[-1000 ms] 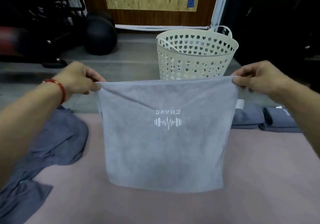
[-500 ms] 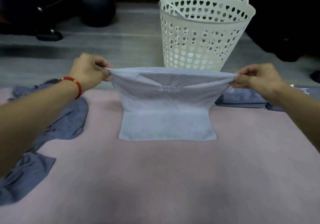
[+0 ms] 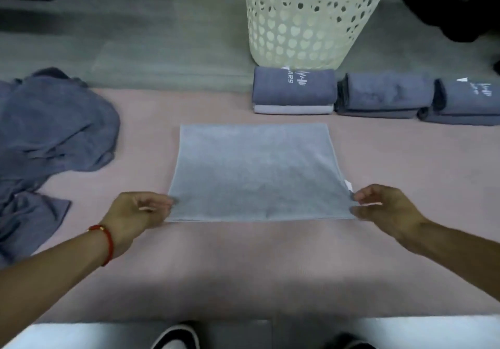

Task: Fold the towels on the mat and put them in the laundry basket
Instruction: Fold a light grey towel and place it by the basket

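Observation:
A light grey-blue towel [image 3: 254,170] lies flat and folded on the pink mat [image 3: 270,262]. My left hand [image 3: 132,213] pinches its near left corner. My right hand [image 3: 384,208] pinches its near right corner, beside a small white tag. The cream laundry basket [image 3: 308,18] with heart-shaped holes stands on the floor just beyond the mat's far edge. A heap of unfolded dark blue towels [image 3: 46,137] lies at the left of the mat.
Three stacks of folded dark towels line the mat's far edge: one [image 3: 293,89] in front of the basket, another [image 3: 384,94] to its right, a third [image 3: 465,102] at the far right. My shoes [image 3: 176,335] show at the bottom. Grey floor lies beyond the mat.
The towel I held up by its top corners has been laid down and folded toward me; my hands came down and nearer with the edge, and the view tilted downward.

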Demonstrator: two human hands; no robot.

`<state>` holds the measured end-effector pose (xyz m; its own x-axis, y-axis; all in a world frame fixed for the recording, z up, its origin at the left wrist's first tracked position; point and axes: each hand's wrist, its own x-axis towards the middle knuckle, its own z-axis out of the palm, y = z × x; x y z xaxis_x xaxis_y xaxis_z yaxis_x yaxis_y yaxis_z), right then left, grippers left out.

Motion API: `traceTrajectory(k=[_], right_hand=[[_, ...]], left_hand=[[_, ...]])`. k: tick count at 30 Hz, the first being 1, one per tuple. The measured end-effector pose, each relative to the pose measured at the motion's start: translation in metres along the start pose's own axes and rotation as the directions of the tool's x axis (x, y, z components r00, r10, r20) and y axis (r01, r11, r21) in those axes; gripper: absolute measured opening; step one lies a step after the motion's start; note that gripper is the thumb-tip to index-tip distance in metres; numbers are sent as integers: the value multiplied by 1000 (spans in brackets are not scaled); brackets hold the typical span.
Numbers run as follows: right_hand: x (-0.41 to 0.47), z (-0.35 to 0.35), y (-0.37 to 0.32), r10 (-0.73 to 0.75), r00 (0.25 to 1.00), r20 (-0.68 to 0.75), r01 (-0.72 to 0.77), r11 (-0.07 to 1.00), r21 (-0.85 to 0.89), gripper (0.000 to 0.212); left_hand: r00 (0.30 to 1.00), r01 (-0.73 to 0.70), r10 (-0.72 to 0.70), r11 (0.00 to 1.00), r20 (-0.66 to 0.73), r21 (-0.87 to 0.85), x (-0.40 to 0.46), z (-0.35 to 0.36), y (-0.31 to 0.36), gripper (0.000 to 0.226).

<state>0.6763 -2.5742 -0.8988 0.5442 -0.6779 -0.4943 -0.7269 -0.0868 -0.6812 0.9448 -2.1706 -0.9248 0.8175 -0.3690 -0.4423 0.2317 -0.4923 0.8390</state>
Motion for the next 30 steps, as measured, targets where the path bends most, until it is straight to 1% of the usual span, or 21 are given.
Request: traceTrajectory(k=[2, 3, 4, 6, 9, 11, 13, 14, 15, 17, 19, 20, 21, 22, 23, 24, 25, 26, 27, 28, 30], right_hand=[[2, 16, 16, 93, 996, -12, -90, 980, 180, 23], [4, 23, 22, 148, 989, -14, -140, 962, 235, 24], [4, 29, 26, 199, 980, -14, -189, 951, 245, 25], [0, 33, 34, 250, 968, 13, -248, 954, 169, 28], [-25, 31, 54, 292, 955, 43, -288, 955, -76, 30], [-42, 30, 71, 304, 950, 69, -288, 941, -179, 31], [-54, 30, 85, 286, 955, 71, -260, 930, -259, 32], [-58, 31, 90, 265, 961, 75, -226, 914, -336, 31], [-60, 31, 93, 241, 966, 91, -179, 883, -433, 29], [-58, 33, 88, 220, 960, 174, -70, 789, -611, 27], [-49, 31, 70, 262, 935, 238, 5, 662, -749, 32], [-42, 28, 58, 273, 929, 249, 31, 614, -788, 36], [-33, 23, 48, 253, 940, 231, 32, 607, -794, 38], [-23, 18, 35, 204, 962, 181, 8, 644, -765, 40], [-10, 13, 24, 133, 985, 109, -17, 707, -707, 39], [5, 10, 13, 50, 998, 45, -9, 765, -644, 36], [23, 9, 3, -27, 1000, 1, 22, 808, -589, 32], [42, 10, -8, -77, 997, -23, 52, 838, -543, 31], [63, 14, -19, -100, 994, -43, 66, 867, -494, 34], [82, 19, -30, -97, 993, -60, 61, 897, -438, 39], [117, 31, -48, -104, 992, -75, 71, 931, -357, 46]], left_hand=[[998, 31, -32, 999, -56, -18, -10, 10, -26, 29], [996, 46, -46, 999, -71, -3, -16, 13, -36, 34], [996, 51, -50, 999, -73, 15, -22, 14, -46, 38], [999, 30, -30, 998, -11, 47, -35, 13, -62, 43], [996, 28, -40, 989, 78, 148, -48, 10, -89, 47], [990, 43, -73, 971, 122, 233, -56, 5, -99, 45], [968, 77, -133, 964, 213, 253, -64, 4, -101, 40], [952, 102, -175, 955, 250, 279, -68, 5, -99, 38], [937, 110, -213, 933, 277, 344, -71, 5, -97, 37], [896, 67, -293, 833, 335, 549, -68, 6, -85, 39], [830, -13, -388, 706, 401, 709, -46, 3, -64, 34], [787, -52, -432, 665, 441, 745, -30, 2, -47, 31], [764, -101, -443, 636, 470, 765, -13, 0, -28, 34], [778, -188, -388, 606, 494, 773, 3, 1, -8, 39], [825, -275, -285, 552, 488, 787, 21, 3, 11, 38], [887, -267, -171, 568, 429, 779, 40, 6, 25, 33], [945, -176, -100, 642, 310, 746, 59, 10, 35, 30], [980, -62, -74, 766, 183, 640, 80, 14, 42, 32], [992, 40, -94, 859, 81, 511, 98, 18, 47, 38], [991, 111, -130, 908, 19, 404, 114, 23, 52, 41], [984, 178, -178, 938, -25, 297, 135, 29, 62, 41]])
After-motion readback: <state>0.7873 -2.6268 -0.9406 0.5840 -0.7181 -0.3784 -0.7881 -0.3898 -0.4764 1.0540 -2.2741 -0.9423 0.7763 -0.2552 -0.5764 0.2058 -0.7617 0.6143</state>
